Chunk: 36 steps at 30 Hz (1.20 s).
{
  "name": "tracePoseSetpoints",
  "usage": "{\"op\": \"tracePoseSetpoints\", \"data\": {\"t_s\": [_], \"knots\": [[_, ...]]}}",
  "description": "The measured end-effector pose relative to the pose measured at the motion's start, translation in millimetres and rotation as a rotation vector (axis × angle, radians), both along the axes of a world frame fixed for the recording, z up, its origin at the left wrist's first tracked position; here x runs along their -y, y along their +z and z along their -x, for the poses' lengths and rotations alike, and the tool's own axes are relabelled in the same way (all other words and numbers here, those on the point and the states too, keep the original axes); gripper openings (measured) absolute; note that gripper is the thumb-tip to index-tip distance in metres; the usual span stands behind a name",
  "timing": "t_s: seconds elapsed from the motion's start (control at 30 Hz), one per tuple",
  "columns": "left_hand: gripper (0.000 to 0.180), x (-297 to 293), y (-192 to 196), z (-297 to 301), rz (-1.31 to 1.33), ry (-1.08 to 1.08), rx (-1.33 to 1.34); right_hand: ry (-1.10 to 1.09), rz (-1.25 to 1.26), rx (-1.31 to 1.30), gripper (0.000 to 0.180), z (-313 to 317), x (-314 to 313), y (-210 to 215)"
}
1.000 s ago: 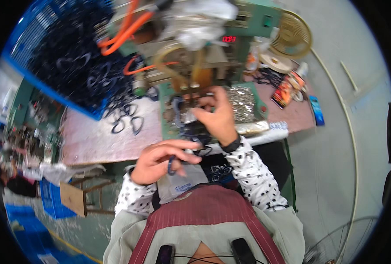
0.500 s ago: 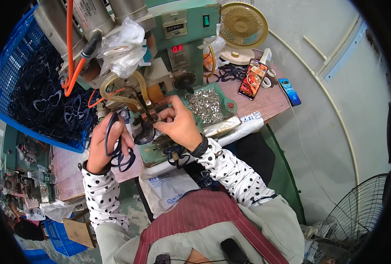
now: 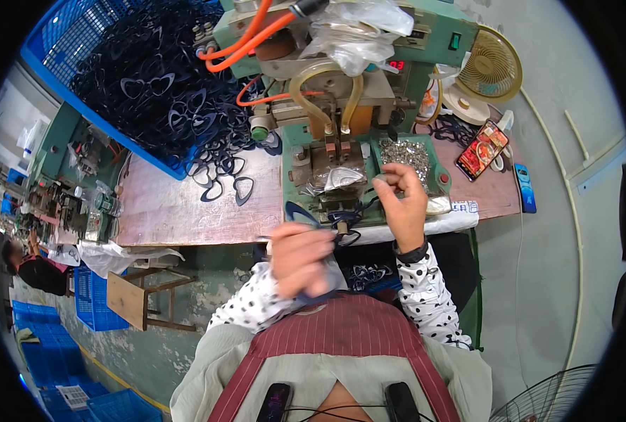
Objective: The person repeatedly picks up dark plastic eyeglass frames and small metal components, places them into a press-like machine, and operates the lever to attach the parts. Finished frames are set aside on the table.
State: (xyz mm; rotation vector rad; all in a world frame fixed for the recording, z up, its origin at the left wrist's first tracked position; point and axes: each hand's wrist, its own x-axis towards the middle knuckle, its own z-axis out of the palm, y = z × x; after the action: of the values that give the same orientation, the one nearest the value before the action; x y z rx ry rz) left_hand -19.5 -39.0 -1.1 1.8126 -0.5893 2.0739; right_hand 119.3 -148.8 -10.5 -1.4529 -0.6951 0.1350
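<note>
My left hand (image 3: 299, 260) is smeared by motion in front of the table's near edge, below the green press. A dark blue plastic loop (image 3: 299, 213) shows just above it; whether the fingers hold it is unclear. My right hand (image 3: 404, 207) is beside the press, its thumb and fingertips drawn together at the near edge of a green tray (image 3: 437, 160) of small shiny metal pieces (image 3: 404, 153). Anything between those fingertips is too small to make out. Dark heart-shaped glasses frames (image 3: 344, 228) hang at the press's front, under the metal tooling (image 3: 337, 149).
A blue basket (image 3: 105, 130) heaped with dark frames stands at the left, with loose frames (image 3: 218, 176) spilling onto the table (image 3: 165, 211). A beige fan (image 3: 494, 65) and two phones (image 3: 482, 150) lie right. Orange hoses (image 3: 246, 46) cross the press. A wooden stool (image 3: 128, 299) stands lower left.
My view has swung left. My left hand, which held dark frames beside the press, has dropped toward my body. My right hand has drawn back from the tooling toward the metal-piece tray.
</note>
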Motion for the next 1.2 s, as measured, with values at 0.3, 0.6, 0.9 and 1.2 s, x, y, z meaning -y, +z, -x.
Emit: {"op": "tracePoseSetpoints", "data": {"t_s": [0.3,0.6,0.9,1.2], "knots": [[0.034,10,22,-19,-0.234,-0.138,-0.203,0.741,0.037,-0.481,0.028,12,30,-12],[0.034,-15,-14,5,-0.177,-0.172,-0.656,0.678,0.002,-0.685,0.012,14,33,9],[0.041,-20,-3,1,-0.208,-0.1,-0.857,0.654,-0.005,-0.666,0.011,9,45,11],[0.043,-15,-5,5,-0.113,-0.004,-0.801,0.202,0.038,-0.333,0.014,-44,50,-7]]}}
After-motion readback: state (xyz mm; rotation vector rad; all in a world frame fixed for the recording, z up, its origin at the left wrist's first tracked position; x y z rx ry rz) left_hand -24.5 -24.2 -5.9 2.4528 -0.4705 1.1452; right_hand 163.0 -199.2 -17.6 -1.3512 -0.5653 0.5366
